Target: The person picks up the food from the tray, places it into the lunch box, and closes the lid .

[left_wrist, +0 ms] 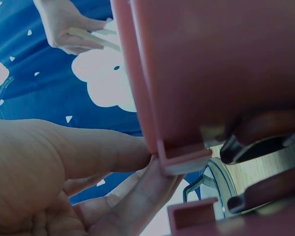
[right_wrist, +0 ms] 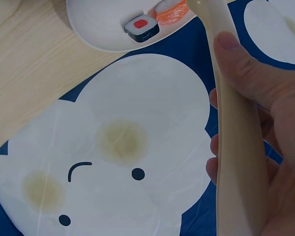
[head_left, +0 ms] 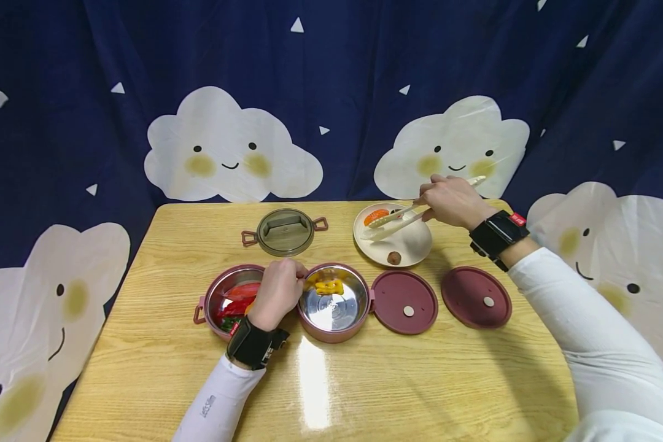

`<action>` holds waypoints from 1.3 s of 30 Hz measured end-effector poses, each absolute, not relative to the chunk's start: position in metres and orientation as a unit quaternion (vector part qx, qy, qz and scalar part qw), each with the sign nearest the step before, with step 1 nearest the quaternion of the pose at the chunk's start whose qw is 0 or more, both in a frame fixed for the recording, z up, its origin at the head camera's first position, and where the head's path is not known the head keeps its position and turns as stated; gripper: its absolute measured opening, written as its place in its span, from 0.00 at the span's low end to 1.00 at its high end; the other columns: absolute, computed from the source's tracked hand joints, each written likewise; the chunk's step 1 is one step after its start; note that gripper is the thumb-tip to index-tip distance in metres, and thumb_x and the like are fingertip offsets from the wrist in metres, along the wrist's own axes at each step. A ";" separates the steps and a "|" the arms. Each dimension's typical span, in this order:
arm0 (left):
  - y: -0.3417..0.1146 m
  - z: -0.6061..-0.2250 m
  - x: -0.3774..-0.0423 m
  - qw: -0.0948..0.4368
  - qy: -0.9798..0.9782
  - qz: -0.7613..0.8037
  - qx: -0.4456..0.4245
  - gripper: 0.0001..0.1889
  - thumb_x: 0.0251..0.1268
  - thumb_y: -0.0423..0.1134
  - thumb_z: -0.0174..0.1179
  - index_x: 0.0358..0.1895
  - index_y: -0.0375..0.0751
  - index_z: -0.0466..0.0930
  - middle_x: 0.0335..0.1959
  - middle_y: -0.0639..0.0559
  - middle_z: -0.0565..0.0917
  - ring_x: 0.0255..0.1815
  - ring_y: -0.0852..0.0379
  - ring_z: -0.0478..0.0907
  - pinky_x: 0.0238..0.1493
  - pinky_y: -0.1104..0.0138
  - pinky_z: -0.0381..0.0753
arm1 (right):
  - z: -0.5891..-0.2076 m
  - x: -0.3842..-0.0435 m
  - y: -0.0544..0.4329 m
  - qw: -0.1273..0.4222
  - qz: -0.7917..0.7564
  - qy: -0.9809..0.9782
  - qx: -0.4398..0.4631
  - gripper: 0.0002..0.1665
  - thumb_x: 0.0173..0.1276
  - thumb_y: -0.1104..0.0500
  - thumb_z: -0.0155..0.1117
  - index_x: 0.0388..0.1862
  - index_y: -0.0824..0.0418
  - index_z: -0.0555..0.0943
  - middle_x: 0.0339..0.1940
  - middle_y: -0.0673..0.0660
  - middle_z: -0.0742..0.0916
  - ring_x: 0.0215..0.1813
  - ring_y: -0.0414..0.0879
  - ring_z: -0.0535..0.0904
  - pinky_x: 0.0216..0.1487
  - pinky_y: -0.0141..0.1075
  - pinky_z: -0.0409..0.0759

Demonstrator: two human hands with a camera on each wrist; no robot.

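My left hand (head_left: 279, 291) pinches the edge of a pink pot (head_left: 334, 336) at its left side, thumb and fingers on the rim in the left wrist view. Yellow food pieces (head_left: 329, 286) lie inside that steel-lined pot. In my right hand (head_left: 453, 199) is a pair of cream tongs (right_wrist: 238, 147), gripped with curled fingers. The tong tips reach over a cream plate (head_left: 364, 248), close to an orange-topped sushi piece (head_left: 376, 217). Also on the plate are a sushi roll (right_wrist: 141, 28) with a red centre and a brown ball (head_left: 394, 258).
Left of the first pot stands a second pink pot (head_left: 210, 291) with red food pieces (head_left: 236, 306) and some green, partly behind my left hand. A glass lid (head_left: 285, 247) with handles lies behind. Two maroon lids (head_left: 398, 291) lie on the wooden table (head_left: 420, 380) to the right.
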State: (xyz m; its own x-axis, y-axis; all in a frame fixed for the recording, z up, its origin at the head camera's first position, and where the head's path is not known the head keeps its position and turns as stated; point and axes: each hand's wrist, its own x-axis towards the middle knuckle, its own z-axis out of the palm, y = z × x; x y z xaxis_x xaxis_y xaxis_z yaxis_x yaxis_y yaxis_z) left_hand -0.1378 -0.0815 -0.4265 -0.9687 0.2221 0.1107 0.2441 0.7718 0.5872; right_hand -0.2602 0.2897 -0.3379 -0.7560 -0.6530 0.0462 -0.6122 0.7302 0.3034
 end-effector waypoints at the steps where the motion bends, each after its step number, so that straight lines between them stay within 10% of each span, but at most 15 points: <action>1: -0.081 -0.426 -0.138 0.017 -0.941 -0.314 -0.124 0.08 0.65 0.24 0.65 0.40 0.34 0.93 0.38 0.42 0.93 0.45 0.43 0.89 0.49 0.52 0.87 | -0.338 -0.260 0.290 0.075 -0.136 -0.927 0.340 0.20 0.50 0.51 0.85 0.44 0.51 0.94 0.38 0.53 0.91 0.35 0.52 0.75 0.33 0.46 0.78; 39: -0.080 -0.430 -0.140 0.023 -0.942 -0.312 -0.124 0.07 0.63 0.24 0.67 0.39 0.34 0.93 0.37 0.43 0.93 0.44 0.44 0.90 0.49 0.49 0.87 | -0.339 -0.255 0.308 0.105 -0.093 -0.926 0.350 0.13 0.56 0.53 0.84 0.41 0.52 0.93 0.37 0.51 0.91 0.36 0.51 0.76 0.31 0.45 0.76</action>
State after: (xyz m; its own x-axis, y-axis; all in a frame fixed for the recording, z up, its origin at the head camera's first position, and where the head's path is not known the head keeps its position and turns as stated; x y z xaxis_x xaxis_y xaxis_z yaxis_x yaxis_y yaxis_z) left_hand -0.1398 -0.0800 -0.4304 -0.9684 0.2182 0.1209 0.2473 0.7751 0.5814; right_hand -0.2554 0.3085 -0.3388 -0.7322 -0.6686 0.1299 -0.6297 0.7372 0.2451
